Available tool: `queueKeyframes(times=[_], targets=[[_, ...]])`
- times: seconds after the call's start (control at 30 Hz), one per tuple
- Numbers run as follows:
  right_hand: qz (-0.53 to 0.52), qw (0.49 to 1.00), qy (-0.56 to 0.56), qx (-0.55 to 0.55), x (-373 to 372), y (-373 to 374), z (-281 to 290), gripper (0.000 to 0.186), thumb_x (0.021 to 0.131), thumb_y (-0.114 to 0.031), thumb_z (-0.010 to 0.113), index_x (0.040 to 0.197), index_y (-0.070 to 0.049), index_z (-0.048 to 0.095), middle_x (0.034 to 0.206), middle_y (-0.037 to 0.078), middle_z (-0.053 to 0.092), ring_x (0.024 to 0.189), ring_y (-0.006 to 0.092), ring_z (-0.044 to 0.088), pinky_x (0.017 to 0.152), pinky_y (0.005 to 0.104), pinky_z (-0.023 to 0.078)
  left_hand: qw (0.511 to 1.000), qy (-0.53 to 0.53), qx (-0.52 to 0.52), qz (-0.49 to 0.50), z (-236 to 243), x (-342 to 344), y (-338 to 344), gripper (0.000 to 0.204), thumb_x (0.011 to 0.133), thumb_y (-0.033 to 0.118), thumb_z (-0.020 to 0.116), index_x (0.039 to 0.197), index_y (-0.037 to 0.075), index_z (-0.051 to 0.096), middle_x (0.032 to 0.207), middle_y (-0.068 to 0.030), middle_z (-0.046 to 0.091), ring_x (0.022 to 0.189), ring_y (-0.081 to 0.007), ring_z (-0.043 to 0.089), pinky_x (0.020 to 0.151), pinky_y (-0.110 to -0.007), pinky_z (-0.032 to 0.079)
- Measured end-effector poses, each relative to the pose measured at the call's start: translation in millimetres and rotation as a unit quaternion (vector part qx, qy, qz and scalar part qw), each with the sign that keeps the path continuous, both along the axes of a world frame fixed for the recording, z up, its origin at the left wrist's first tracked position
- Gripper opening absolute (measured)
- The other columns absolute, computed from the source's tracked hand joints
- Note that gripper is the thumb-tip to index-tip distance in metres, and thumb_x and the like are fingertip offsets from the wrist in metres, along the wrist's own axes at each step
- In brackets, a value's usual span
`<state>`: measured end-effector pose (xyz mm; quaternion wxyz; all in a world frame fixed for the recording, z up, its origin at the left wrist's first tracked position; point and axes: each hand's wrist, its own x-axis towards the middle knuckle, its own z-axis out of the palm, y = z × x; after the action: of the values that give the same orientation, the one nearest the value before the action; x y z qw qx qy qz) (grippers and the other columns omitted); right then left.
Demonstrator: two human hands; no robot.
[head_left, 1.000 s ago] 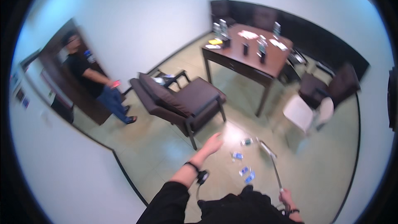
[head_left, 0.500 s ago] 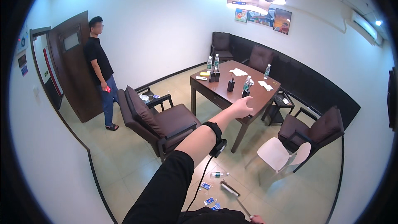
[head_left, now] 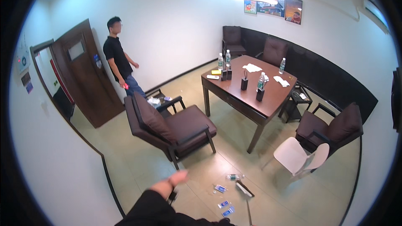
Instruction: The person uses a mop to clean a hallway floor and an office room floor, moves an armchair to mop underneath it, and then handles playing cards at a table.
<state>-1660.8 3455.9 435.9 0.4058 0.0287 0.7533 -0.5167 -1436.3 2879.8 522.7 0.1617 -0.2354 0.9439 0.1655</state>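
Note:
My left hand (head_left: 180, 177) is low over the floor in front of the brown armchair (head_left: 176, 125). Motion smears its fingers, so their pose is unclear, and a dark band circles the forearm. My right hand is out of view below the lower edge. A long-handled tool like a broom (head_left: 244, 188), its head dark and white, lies with its handle running down to that edge. Beside the head rests a clear plastic bottle (head_left: 235, 176). Several blue-and-white packets, such as one packet (head_left: 220, 188), are scattered left of it.
A brown table (head_left: 247, 96) bears water bottles, black boxes with loops, tissues and small items. A white chair (head_left: 291, 157) and another brown armchair (head_left: 335, 125) stand at right. By the open door (head_left: 90, 75), a person (head_left: 119, 60) holds something red.
My left arm has dropped from pointing toward the table to low over the floor. The person has moved right, away from the door. My right hand has left the view, which has shifted slightly.

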Motion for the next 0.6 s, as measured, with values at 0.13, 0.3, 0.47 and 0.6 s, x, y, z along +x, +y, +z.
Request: queueKeyframes(times=[0.13,0.3,0.47,0.6], targets=[[-0.036,0.996,0.019,0.08,4,45,-19,0.018,0.083,-0.021,0.045,0.09,-0.007,0.054,0.048,0.0,0.042,0.035,0.0115,0.037,0.03,0.0264,0.028,0.895,-0.051,0.214,0.389,-14,202,49,0.036,0.077,0.027,0.052,0.103,0.004,0.054,0.094,-0.0184,0.055,0.086,-0.0312,0.053,0.076,-0.04,0.043],[-0.014,0.988,0.074,0.135,-3,-59,-31,0.031,0.086,-0.03,0.037,0.085,-0.005,0.055,0.046,0.006,0.043,0.036,0.0189,0.041,0.033,0.0336,0.032,0.709,0.068,0.304,0.633,11,275,70,0.033,0.079,0.031,0.05,0.096,0.003,0.055,0.084,-0.0146,0.053,0.076,-0.027,0.051,0.068,-0.037,0.042],[0.101,0.975,0.099,0.171,-51,-169,36,0.016,0.082,-0.017,0.043,0.08,-0.003,0.051,0.052,0.005,0.047,0.045,0.018,0.05,0.04,0.0315,0.039,0.683,0.138,0.328,0.638,-2,280,39,0.033,0.081,0.034,0.048,0.089,0.003,0.055,0.073,-0.0107,0.052,0.065,-0.0228,0.05,0.06,-0.035,0.041],[0.036,0.992,-0.011,0.123,-67,-222,30,0.009,0.079,-0.016,0.046,0.075,-0.008,0.047,0.054,0.006,0.045,0.046,0.0178,0.045,0.04,0.0341,0.035,0.719,0.183,0.329,0.585,-11,273,-13,0.035,0.083,0.037,0.047,0.084,0.003,0.056,0.065,-0.0076,0.051,0.057,-0.0195,0.049,0.054,-0.033,0.04]])
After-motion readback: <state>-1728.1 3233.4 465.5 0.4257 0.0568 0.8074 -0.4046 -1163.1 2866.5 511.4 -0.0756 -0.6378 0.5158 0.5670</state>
